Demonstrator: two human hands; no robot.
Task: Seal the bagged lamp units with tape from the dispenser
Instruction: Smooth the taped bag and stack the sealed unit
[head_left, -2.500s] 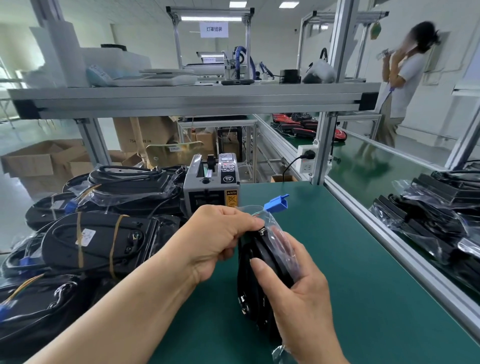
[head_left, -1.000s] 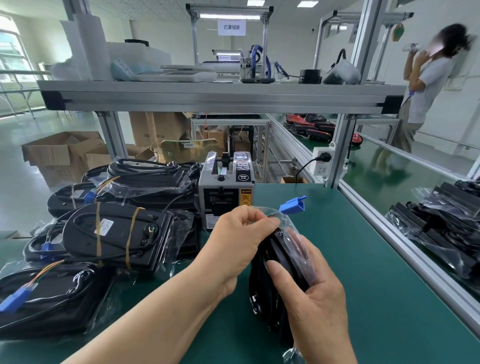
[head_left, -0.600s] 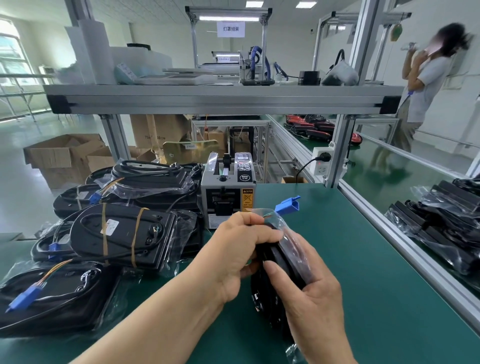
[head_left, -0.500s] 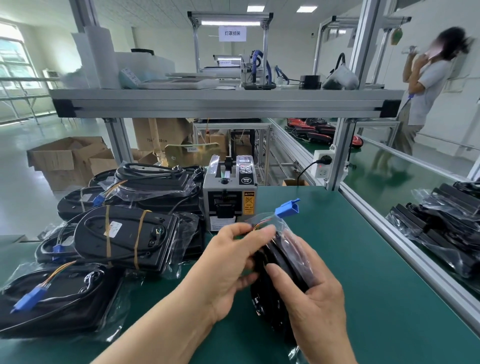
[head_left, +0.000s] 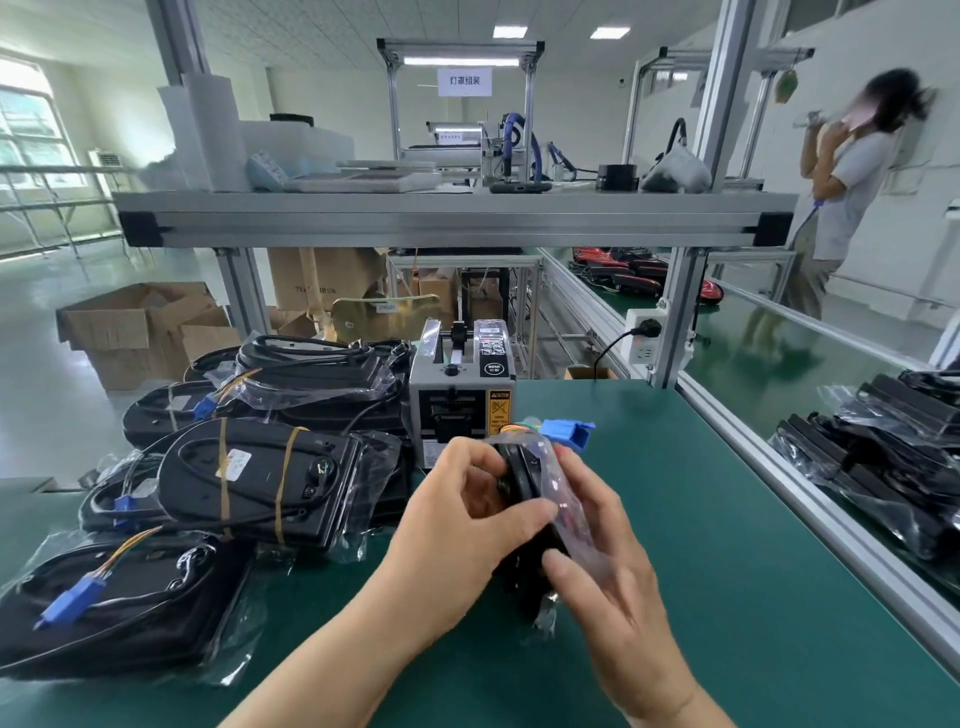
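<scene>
A black lamp unit in a clear plastic bag (head_left: 530, 499) stands on edge above the green bench, held between both hands. Its blue connector (head_left: 566, 432) sticks out at the top. My left hand (head_left: 462, 530) curls round the unit's left side and folds the bag's flap over. My right hand (head_left: 608, 571) grips the right side, thumb on the plastic. The grey tape dispenser (head_left: 460, 395) stands just behind the unit, its slot facing me.
A heap of bagged lamp units (head_left: 249, 467) fills the bench's left half, one bound with rubber bands. More bagged units (head_left: 893, 467) lie beyond the aluminium rail on the right. Cardboard boxes (head_left: 140, 332) sit on the floor at left. A person (head_left: 841, 192) stands far right.
My left hand has shifted from the bag's top edge down onto the unit's left side, fingers curling over the flap. The view has drifted slightly; the right hand keeps its hold.
</scene>
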